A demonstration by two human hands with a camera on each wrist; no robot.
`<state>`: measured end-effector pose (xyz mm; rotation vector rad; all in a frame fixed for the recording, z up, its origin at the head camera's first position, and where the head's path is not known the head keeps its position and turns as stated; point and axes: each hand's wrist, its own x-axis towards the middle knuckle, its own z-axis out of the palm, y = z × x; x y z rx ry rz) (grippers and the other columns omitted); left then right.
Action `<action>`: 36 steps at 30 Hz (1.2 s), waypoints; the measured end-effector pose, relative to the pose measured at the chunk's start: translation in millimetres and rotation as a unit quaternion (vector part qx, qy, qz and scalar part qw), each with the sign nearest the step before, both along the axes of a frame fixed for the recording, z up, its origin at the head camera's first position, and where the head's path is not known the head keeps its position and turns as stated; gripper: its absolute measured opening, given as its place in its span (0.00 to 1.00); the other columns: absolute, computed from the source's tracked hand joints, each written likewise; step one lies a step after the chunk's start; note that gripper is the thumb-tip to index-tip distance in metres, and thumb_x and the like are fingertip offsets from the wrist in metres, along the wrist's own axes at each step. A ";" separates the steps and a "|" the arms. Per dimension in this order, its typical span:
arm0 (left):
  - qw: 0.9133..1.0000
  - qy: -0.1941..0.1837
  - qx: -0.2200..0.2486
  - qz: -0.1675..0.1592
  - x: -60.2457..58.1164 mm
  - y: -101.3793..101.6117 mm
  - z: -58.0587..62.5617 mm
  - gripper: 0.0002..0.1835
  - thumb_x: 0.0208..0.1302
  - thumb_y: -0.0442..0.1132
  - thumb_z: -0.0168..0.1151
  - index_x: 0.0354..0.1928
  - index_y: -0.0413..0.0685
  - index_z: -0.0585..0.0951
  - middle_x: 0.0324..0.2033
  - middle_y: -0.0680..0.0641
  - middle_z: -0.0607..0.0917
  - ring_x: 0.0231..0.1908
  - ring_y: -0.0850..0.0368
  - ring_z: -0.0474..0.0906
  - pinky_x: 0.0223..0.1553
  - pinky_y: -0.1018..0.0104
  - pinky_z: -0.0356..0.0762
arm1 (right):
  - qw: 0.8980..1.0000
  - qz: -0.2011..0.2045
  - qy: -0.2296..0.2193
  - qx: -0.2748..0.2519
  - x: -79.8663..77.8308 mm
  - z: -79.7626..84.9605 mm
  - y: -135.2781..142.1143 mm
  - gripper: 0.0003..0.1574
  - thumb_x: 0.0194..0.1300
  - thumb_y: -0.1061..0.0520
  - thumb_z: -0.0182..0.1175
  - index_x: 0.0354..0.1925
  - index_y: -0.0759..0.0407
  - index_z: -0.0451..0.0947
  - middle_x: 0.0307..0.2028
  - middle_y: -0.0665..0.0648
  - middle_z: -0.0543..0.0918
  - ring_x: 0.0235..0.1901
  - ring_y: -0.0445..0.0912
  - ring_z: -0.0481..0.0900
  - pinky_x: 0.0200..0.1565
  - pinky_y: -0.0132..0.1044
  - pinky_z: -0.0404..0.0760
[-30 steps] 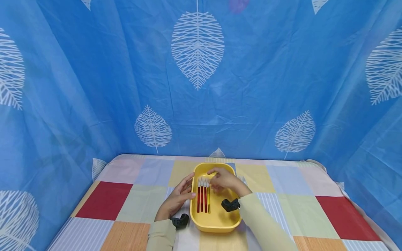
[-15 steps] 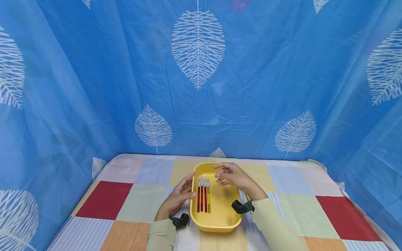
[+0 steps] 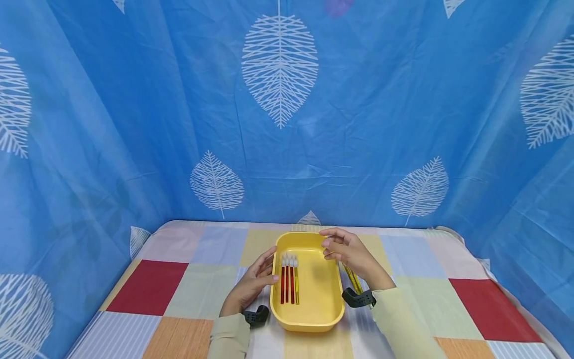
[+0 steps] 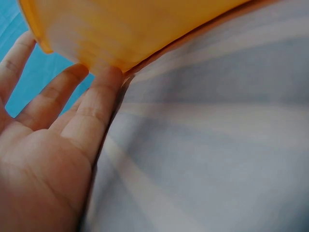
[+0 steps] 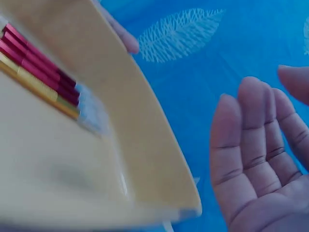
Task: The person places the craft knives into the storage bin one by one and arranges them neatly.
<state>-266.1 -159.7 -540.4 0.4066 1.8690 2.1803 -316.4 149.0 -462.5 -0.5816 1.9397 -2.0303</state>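
Observation:
A yellow tray [image 3: 320, 299] stands in the middle of the table. Along its left side lie three red paintbrushes [image 3: 287, 289] and one yellow paintbrush [image 3: 297, 289], side by side, pale tips pointing away from me. My left hand [image 3: 252, 285] rests against the tray's left wall; the left wrist view has its fingertips [image 4: 108, 79] touching the outside. Over the tray's far right rim is my right hand [image 3: 352, 253], holding nothing, its fingers apart from the wall in the right wrist view. Yellow paintbrushes [image 3: 354, 281] outside the tray, to its right, are partly hidden by that hand.
A patchwork cloth [image 3: 215, 284] covers the table. Blue leaf-patterned fabric [image 3: 358, 149] hangs behind it and on both sides. A black wrist camera band [image 3: 358, 298] sits beside the tray's right wall, another [image 3: 256, 316] near its left.
My right hand has lifted from beside the brushes inside the tray and moved right, over the rim. That uncovers more of the yellow paintbrushes outside. My left hand stays in place.

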 end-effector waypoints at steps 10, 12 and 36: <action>1.000 -0.003 0.003 0.001 0.6 0.2 0.2 0.50 0.69 0.31 0.67 0.87 0.40 0.51 0.82 0.26 0.54 0.81 0.28 0.54 0.77 0.43 0.63 | 0.999 -0.032 0.027 0.005 -6.8 -14.8 25.6 0.24 0.78 0.66 0.58 0.67 0.77 0.72 0.42 0.56 0.85 0.40 0.46 0.88 0.46 0.35 0.89; 1.000 -0.006 0.003 0.000 0.2 0.1 -0.2 0.50 0.69 0.30 0.67 0.87 0.40 0.51 0.83 0.27 0.54 0.81 0.29 0.54 0.77 0.43 0.62 | 0.999 -0.041 0.026 0.014 -8.2 -18.0 29.9 0.25 0.76 0.67 0.58 0.67 0.78 0.71 0.42 0.56 0.84 0.39 0.45 0.88 0.46 0.35 0.89; 1.000 0.001 0.001 -0.006 -0.6 -1.2 -1.9 0.49 0.71 0.31 0.66 0.87 0.41 0.50 0.83 0.27 0.54 0.81 0.29 0.54 0.77 0.43 0.63 | 0.977 -0.096 0.060 0.182 -32.4 -55.2 64.8 0.26 0.77 0.67 0.60 0.67 0.79 0.72 0.46 0.67 0.85 0.41 0.45 0.83 0.40 0.37 0.87</action>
